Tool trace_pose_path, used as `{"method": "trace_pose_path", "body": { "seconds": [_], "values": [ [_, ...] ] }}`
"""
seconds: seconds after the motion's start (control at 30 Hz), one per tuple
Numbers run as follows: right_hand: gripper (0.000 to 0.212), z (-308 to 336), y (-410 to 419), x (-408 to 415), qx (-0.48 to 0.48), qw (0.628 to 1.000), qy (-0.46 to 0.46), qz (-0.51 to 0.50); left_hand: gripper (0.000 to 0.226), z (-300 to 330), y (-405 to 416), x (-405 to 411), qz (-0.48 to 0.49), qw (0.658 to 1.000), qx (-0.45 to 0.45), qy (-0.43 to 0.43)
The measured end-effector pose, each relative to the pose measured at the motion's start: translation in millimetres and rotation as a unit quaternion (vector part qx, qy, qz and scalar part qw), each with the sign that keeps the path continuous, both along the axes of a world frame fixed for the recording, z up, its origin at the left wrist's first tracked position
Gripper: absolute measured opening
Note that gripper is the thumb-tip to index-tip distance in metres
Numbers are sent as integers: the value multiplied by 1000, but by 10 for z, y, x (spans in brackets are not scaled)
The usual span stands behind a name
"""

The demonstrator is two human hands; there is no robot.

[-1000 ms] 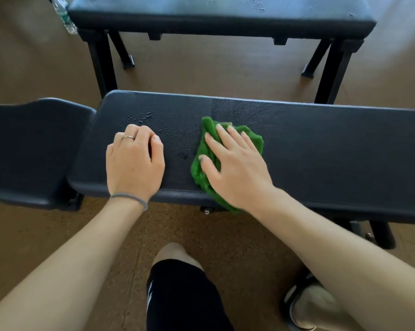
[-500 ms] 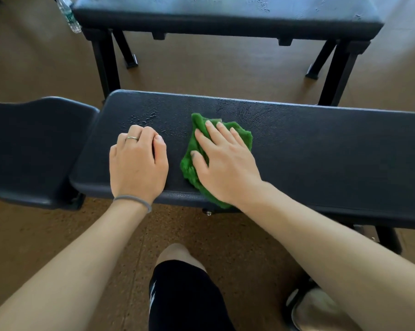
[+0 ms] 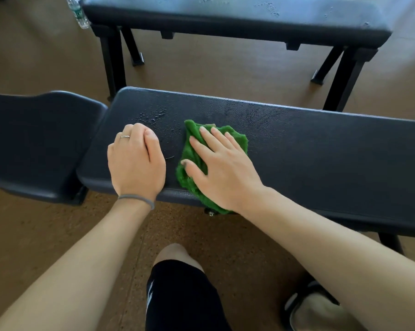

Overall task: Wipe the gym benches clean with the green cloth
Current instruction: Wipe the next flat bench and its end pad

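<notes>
Green cloth [image 3: 192,149] bunched on the near table [image 3: 321,149], toward its left end, with a corner hanging over the front edge at 6 o'clock. Right hand [image 3: 222,168] flat on top of cloth, grip wide, fingers [image 3: 206,133] straight and spread toward 11 o'clock, thumb [image 3: 189,167] pressed on the cloth's left part. Left hand [image 3: 136,163] just beside the cloth at 9 o'clock, resting on the table near the front edge, fingers curled under, holding nothing; ring [image 3: 124,137] on one finger, grey band [image 3: 136,199] on the wrist. Droplets [image 3: 154,115] on the table surface at 12 o'clock of the left hand, a faint wet sheen at 1 o'clock of the cloth. Separate dark seat pad [image 3: 39,144] at 9 o'clock of the table, apart by a narrow gap. Second table [image 3: 237,17] well apart at 12 o'clock, top speckled with droplets, a clear bottle [image 3: 78,14] on the floor at its left end. Knee in black shorts [image 3: 177,290] at 6 o'clock, shoe [image 3: 311,309] at 5 o'clock, on brown floor [image 3: 46,223].
</notes>
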State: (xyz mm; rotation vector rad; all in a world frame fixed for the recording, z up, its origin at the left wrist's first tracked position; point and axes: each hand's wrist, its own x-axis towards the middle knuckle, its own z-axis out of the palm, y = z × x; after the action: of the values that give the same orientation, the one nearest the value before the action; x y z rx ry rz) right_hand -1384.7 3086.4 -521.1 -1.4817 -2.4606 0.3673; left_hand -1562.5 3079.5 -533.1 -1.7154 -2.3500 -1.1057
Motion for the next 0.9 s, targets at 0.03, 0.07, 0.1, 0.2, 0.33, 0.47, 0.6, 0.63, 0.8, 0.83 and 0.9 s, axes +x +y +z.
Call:
{"method": "trace_pose_path", "body": {
  "seconds": [0.03, 0.07, 0.1, 0.2, 0.33, 0.47, 0.6, 0.63, 0.8, 0.83, 0.9],
  "values": [
    [80, 0, -102, 144, 3, 1000, -3, 22, 35, -2, -1, 3, 3, 1000, -3, 0],
    [91, 10, -178, 290, -4, 999, -23, 49, 36, -1, 1, 14, 1, 1000, -8, 2],
    [101, 26, -215, 411, -18, 995, -56, 77, 37, 2, 4, 26, -8, 1000, -10, 2],
    [121, 53, -135, 460, -26, 983, -125, 131, 38, 72, 16, -36, -27, 1000, -1, -12],
    [119, -4, 29, 189, 2, 983, -105, 149, 37, 90, 17, -402, 42, 999, -19, 15],
    [117, 23, 108, -104, 4, 983, -80, 166, 38, 30, 38, -452, 83, 995, -44, -15],
    [113, 18, 21, -196, -1, 987, -46, 157, 41, 10, 13, -470, 65, 996, -53, -18],
    [111, -13, -26, -76, 3, 987, -34, 156, 42, 9, -3, -479, 60, 997, -52, -19],
    [111, -94, -153, 684, 11, 987, -73, 146, 45, 20, -19, -448, 59, 997, -58, -6],
    [112, -94, -164, 694, 16, 987, -81, 140, 46, 13, -13, -446, 60, 996, -58, -5],
    [114, -91, -156, 561, 38, 986, -89, 134, 48, 0, 1, -446, 64, 996, -56, -4]
  ]
}}
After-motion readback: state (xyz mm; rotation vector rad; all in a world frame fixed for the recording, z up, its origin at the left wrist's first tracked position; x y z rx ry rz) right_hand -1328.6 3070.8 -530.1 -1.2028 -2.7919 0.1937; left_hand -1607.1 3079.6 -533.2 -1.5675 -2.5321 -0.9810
